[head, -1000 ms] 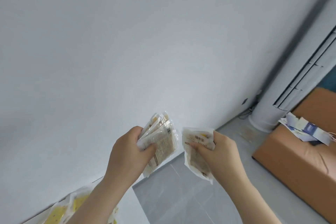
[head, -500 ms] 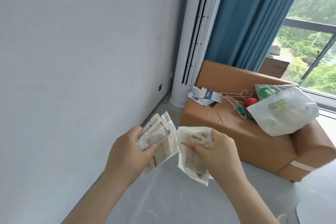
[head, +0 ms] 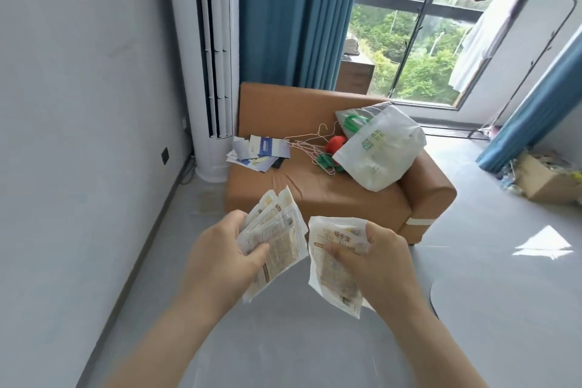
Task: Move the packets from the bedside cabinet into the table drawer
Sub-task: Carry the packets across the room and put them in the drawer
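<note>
Left hand [head: 220, 258] grips a fanned stack of packets [head: 277, 236], thumb across the front. Right hand [head: 378, 261] pinches another packet [head: 333, 274]. Both held in the air above the floor [head: 315, 340], near the sofa [head: 330, 195].

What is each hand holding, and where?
The left hand grips a fan of packets at their left side; the right hand pinches a packet near its top.
</note>
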`<state>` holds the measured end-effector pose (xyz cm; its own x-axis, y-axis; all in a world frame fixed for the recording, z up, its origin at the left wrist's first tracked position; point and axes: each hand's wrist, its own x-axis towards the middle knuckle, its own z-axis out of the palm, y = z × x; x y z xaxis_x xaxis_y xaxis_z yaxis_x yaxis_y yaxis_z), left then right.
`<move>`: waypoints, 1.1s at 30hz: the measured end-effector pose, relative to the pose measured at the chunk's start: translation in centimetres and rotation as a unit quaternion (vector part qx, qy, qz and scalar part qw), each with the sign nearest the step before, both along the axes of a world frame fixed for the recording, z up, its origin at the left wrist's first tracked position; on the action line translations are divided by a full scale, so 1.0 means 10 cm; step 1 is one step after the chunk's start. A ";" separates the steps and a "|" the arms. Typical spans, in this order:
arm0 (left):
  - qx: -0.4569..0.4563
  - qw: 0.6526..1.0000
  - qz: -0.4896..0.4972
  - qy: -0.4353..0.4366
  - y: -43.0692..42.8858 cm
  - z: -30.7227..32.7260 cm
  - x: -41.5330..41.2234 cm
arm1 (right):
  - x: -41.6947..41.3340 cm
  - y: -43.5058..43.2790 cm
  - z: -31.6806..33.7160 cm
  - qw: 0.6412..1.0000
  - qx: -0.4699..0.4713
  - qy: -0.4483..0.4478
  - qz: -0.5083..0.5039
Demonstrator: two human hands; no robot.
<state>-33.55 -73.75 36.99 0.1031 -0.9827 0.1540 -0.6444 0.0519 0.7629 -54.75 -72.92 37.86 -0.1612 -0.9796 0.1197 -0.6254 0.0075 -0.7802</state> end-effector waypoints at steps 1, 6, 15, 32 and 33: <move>0.003 1.000 -0.018 -0.004 -0.15 0.00 -0.04 | -0.03 -0.09 -0.01 1.000 0.000 0.003 -0.019; 0.008 0.996 -0.085 -0.016 -0.83 0.00 -0.30 | -0.25 -0.51 -0.08 0.997 0.007 0.000 -0.081; 0.005 0.985 -0.169 -0.031 -1.98 -0.09 -1.13 | -1.03 -1.31 -0.26 0.988 -0.004 0.019 -0.153; -0.019 0.959 -0.278 -0.055 -4.04 -0.16 -3.12 | -2.75 -3.01 -0.38 0.970 0.015 0.020 -0.242; -0.021 0.956 -0.287 -0.053 -4.18 -0.17 -3.21 | -2.83 -3.13 -0.39 0.967 0.015 0.021 -0.252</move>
